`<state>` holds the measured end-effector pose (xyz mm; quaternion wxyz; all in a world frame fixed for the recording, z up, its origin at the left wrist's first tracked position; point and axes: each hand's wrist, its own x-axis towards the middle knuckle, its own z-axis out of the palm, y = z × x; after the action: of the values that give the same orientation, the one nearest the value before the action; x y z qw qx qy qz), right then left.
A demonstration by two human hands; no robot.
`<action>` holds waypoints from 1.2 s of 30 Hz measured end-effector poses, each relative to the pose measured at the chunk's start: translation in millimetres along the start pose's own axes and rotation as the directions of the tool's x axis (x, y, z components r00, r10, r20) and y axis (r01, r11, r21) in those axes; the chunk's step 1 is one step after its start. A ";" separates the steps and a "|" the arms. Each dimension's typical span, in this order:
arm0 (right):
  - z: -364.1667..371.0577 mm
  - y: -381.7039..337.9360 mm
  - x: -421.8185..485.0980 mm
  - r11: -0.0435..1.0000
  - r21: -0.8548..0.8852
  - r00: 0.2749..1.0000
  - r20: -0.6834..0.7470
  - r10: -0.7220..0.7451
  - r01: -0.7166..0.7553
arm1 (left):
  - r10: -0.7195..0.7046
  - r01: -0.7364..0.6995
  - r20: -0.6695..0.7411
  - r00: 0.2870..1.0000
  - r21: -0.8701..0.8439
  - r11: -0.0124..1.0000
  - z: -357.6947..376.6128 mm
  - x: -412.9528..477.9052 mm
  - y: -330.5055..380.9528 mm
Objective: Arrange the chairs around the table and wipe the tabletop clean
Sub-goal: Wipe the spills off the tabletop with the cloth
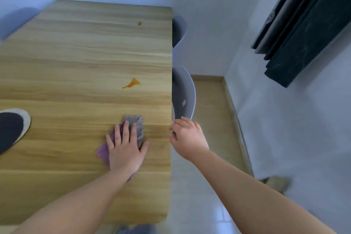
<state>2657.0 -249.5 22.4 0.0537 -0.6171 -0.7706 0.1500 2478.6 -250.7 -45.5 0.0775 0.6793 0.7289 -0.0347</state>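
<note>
A light wooden table [79,59] fills the left of the view. My left hand [126,146] lies flat, fingers spread, pressing a purple-grey cloth [135,124] onto the tabletop near the right edge. An orange spill [133,83] sits further up the table, and a small brown spot [139,23] lies near the far right corner. My right hand [187,137] hovers at the table's right edge, fingers loosely curled, beside the back of a grey chair [184,93]. A second grey chair [179,29] is tucked in further along that side.
A dark round plate with a pale rim [11,129] rests on the table's left edge. Another grey chair [17,19] shows at the far left. White walls enclose the corner, and dark boards [303,24] lean at the upper right. A narrow strip of floor [209,119] runs beside the table.
</note>
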 end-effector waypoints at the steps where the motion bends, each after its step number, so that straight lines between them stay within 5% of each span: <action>1: -6.4 8.5 3.1 0.999 0.013 1.000 -0.003 -0.029 0.029 | -0.022 0.022 -0.016 1.000 -0.003 1.000 1.5 -2.5 4.4; 9: -24.3 26.2 70.3 0.970 0.109 0.976 0.000 -0.220 0.218 | -0.068 0.068 -0.008 0.998 0.021 0.997 3.3 9.6 11.1; 11: -28.2 31.7 93.8 0.962 0.027 0.957 0.097 -0.272 0.271 | -0.114 0.114 -0.003 0.994 0.003 0.994 4.6 21.5 12.4; 18: -49.5 59.9 183.3 0.943 -0.090 0.909 0.310 -0.280 0.321 | -0.281 0.280 -0.005 0.960 -0.094 0.955 -9.6 107.1 27.0; 30: -34.3 52.3 306.1 0.932 -0.113 0.884 0.373 -0.281 0.343 | -0.334 0.339 0.095 0.938 -0.047 0.939 -14.8 118.7 24.8; 36: -26.5 50.9 366.0 0.880 -0.123 0.829 0.416 -0.374 0.459 | -0.444 0.443 -0.013 0.896 -0.054 0.895 -7.6 144.1 24.6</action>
<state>2626.5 118.8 -5.1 -0.1331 -0.3940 -0.8942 0.1658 2493.2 -105.8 -59.7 0.0754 0.4936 0.8661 -0.0250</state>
